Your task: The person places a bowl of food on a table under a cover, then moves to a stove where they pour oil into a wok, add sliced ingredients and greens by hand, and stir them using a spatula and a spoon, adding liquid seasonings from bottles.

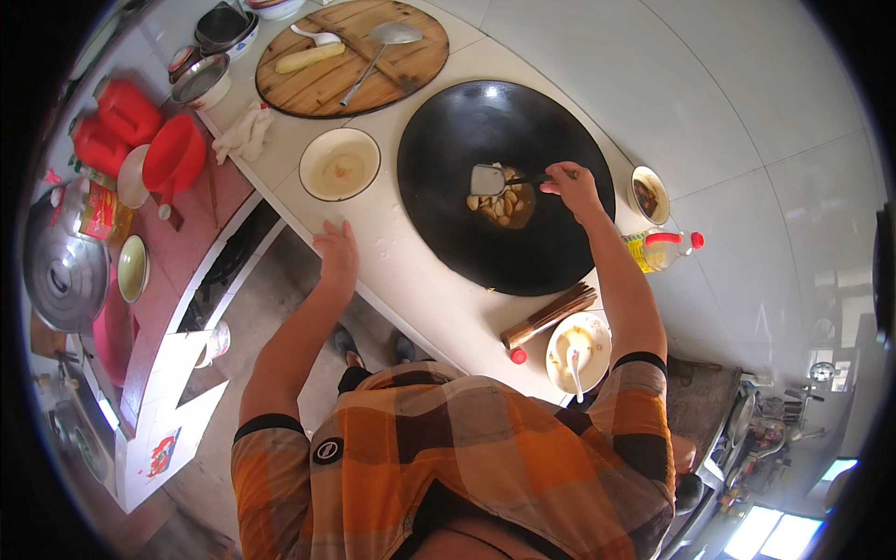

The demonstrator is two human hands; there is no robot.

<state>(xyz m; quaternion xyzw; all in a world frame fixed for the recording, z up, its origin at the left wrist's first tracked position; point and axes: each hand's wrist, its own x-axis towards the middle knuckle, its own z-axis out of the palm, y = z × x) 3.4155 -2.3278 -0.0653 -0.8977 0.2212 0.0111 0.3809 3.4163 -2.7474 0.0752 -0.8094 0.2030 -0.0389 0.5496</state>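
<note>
My right hand (575,190) grips the dark handle of a wok spatula (488,180) over a large black wok (448,238) set into the tiled counter. The spatula's flat metal blade is above pale pieces of food (495,210) that lie in brown liquid at the wok's bottom; whether it touches them I cannot tell. My left hand (337,253) holds nothing, its fingers apart at the counter's near edge. Just beyond those fingers stands an enamel bowl (339,165) with a little cloudy liquid inside.
A round wooden lid (301,84) carries a ladle (396,33), a white spoon (316,35) and a pale cylindrical piece (310,58). Near my right arm are an oil bottle (658,250), a small bowl (649,196), a bamboo brush (549,315) and a white bowl (593,329). A cloth (245,133) lies left.
</note>
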